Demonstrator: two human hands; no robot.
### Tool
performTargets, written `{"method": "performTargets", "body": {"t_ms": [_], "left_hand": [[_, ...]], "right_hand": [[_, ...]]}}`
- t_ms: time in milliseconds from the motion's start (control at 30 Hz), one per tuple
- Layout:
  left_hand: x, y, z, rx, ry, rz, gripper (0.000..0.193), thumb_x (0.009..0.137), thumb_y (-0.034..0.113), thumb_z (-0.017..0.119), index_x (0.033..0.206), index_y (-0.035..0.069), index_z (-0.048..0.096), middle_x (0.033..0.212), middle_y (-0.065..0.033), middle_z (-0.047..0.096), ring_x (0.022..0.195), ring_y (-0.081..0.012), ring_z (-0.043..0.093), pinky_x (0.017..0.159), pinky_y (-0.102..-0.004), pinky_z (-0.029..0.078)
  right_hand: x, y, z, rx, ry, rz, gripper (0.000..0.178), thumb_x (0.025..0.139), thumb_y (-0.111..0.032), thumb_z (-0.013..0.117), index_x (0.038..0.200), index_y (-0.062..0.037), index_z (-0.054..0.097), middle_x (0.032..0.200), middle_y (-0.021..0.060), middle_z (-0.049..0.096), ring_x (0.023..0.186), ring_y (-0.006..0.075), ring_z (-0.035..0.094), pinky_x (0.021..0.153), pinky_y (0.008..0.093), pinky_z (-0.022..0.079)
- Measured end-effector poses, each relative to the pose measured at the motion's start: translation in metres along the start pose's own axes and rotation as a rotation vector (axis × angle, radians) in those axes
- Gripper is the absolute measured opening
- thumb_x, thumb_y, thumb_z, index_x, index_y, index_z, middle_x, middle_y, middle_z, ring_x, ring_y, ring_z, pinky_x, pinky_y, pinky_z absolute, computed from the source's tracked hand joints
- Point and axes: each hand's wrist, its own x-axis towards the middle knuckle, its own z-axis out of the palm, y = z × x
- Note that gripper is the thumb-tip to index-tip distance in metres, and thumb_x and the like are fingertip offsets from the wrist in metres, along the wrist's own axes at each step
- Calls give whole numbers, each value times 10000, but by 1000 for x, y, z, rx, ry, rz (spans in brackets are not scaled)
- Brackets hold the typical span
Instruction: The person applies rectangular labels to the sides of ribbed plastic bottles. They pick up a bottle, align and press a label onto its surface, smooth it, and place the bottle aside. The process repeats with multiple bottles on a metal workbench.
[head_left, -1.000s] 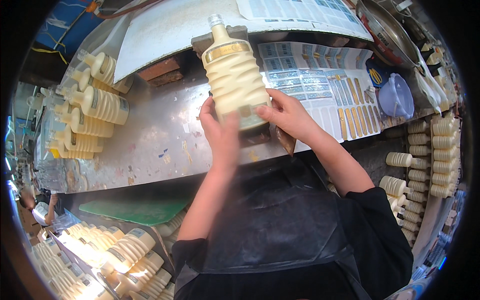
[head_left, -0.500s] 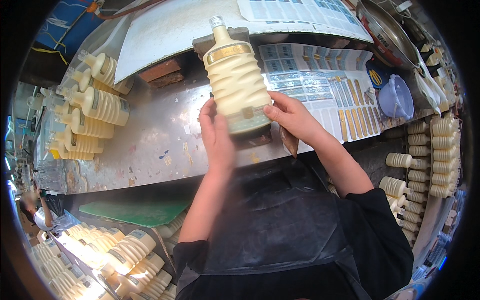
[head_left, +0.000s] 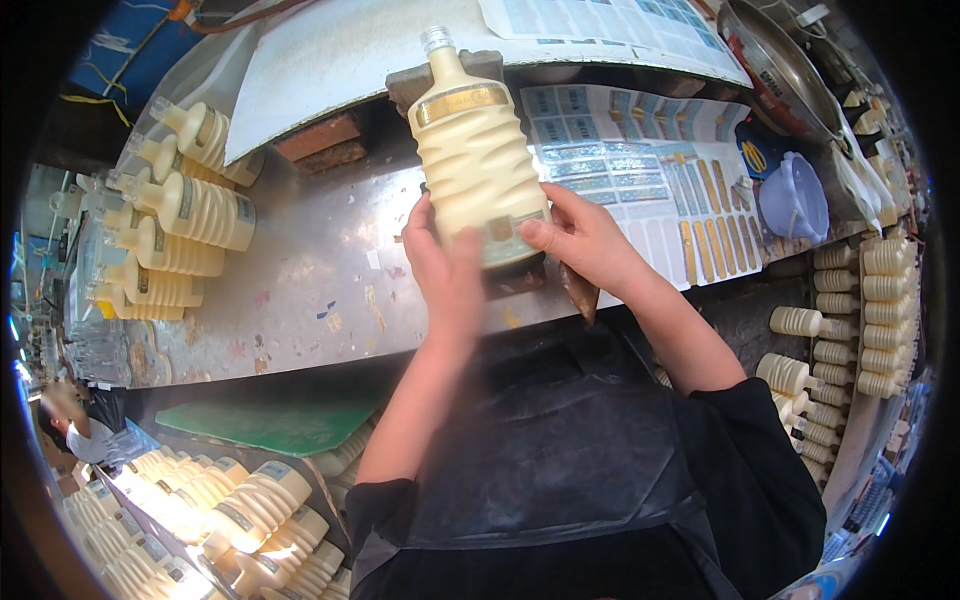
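Observation:
A cream bottle (head_left: 474, 160) with wavy ridges, a clear threaded neck and a gold label near its shoulder leans back against a grey block (head_left: 404, 88), neck pointing away from me. My left hand (head_left: 446, 275) is around its lower left side, the thumb over the front and smeared by motion. On the lower right side, my right hand (head_left: 588, 238) grips the bottle, its thumb pressed on the end of a pale label band (head_left: 500, 228) near the base. Part of that band is hidden by my left thumb.
Sheets of gold and blue labels (head_left: 655, 205) lie right of the bottle, with a lavender bucket (head_left: 793, 197) beyond. Similar bottles (head_left: 190, 215) lie stacked at the left of the metal table (head_left: 300, 290). More bottles (head_left: 262, 505) fill the lower left; others line the right.
My left thumb has swept rightward across the front of the bottle's lower band. My right thumb has shifted slightly down and left. The bottle stays nearly in place.

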Motion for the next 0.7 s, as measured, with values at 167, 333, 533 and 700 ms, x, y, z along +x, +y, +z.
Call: {"method": "performTargets", "body": {"t_ms": [167, 333, 533, 700], "left_hand": [[-1, -1, 0, -36, 16, -1, 701, 988, 348, 593, 1488, -81, 355, 1459, -235, 390, 1379, -343, 416, 1179, -454, 323], [0, -2, 0, -44, 18, 14, 702, 995, 362, 583, 1489, -81, 356, 1463, -234, 384, 1380, -343, 415, 1181, -453, 318], [0, 1, 1, -48, 20, 17, 689, 1004, 354, 564, 1495, -83, 358, 1473, -235, 394, 1395, -338, 412, 1189, -445, 309], [-3, 3, -8, -63, -6, -17, 589, 1051, 309, 499, 1500, -54, 385, 1484, -202, 440, 1399, -292, 423, 1189, -419, 317]], "right_hand": [[-1, 1, -1, 5, 8, -7, 672, 887, -462, 746, 1374, -19, 611, 852, 107, 710, 769, 179, 673, 734, 338, 540], [-3, -3, -2, -49, 12, 12, 684, 877, -463, 752, 1373, -14, 609, 857, 108, 711, 772, 181, 676, 733, 335, 540], [0, 7, 5, 65, 31, -26, 693, 876, -462, 759, 1371, -4, 605, 872, 115, 714, 785, 181, 678, 742, 332, 541], [1, 4, -3, 53, -15, 14, 604, 928, -398, 725, 1366, 2, 607, 947, 106, 727, 860, 166, 674, 801, 321, 538]]}}
